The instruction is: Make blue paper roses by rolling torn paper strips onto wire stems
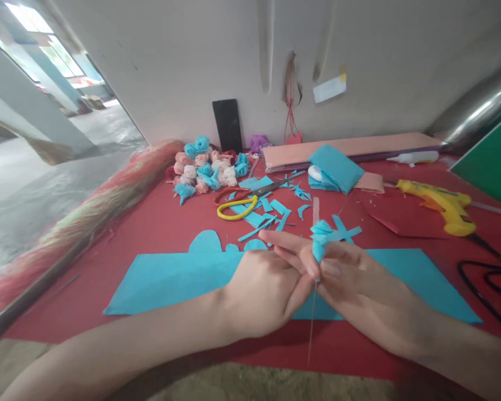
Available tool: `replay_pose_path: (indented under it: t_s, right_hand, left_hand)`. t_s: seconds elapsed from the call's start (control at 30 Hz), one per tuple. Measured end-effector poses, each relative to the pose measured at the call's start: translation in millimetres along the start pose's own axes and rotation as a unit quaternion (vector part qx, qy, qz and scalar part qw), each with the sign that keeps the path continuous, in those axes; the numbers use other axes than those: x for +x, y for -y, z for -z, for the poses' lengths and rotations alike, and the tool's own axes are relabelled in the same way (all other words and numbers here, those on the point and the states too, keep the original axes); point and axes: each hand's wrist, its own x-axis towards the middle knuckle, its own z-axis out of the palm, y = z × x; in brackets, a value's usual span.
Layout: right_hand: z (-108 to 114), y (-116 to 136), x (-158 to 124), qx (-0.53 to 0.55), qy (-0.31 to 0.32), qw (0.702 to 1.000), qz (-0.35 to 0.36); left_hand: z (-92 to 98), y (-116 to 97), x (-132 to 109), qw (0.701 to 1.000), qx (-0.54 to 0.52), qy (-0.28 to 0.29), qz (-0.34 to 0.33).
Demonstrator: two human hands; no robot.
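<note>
A small blue crepe-paper flower point(320, 236) stands upright on a thin wire stem point(312, 328) that hangs straight down. My right hand point(367, 284) pinches its base between thumb and fingers. From the other side, my left hand point(267, 287) is closed at the same base, its thumb and a finger meeting just where paper and wire join. Beneath both hands lies a long strip of blue crepe paper point(162, 281). Rounded blue petal cutouts point(205, 241) show along its far edge, partly covered by the strip or my left hand.
Scissors point(237, 207) with a yellow and red handle lie among blue scraps point(279, 209). Finished paper flowers point(202, 172) are heaped at back left, beside a leaning black phone point(227, 125). A yellow glue gun point(436, 200) with a black cord is at right; folded blue paper point(338, 167) lies behind.
</note>
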Motion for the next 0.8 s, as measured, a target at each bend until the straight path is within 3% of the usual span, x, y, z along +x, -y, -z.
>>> replay_pose_path:
  t_s: [0.3, 0.5, 0.63, 0.8]
  right_hand:
    - [9.8, 5.9, 14.6, -0.078, -0.013, 0.996, 0.037]
    - [19.7, 2.5, 17.3, -0.029, -0.041, 0.997, 0.063]
    - [26.9, -0.4, 20.0, 0.029, -0.061, 0.994, 0.08]
    - [32.1, -1.4, 22.6, 0.033, -0.062, 0.997, 0.043]
  left_hand:
    - [-2.7, 8.3, 2.5, 0.992, -0.096, -0.081, 0.002]
    - [26.5, 18.1, 20.3, 0.979, -0.151, -0.101, 0.094]
    - [36.9, 31.6, 20.1, 0.977, -0.152, -0.076, 0.127]
    - [25.0, 54.1, -0.5, 0.982, -0.107, -0.036, 0.148]
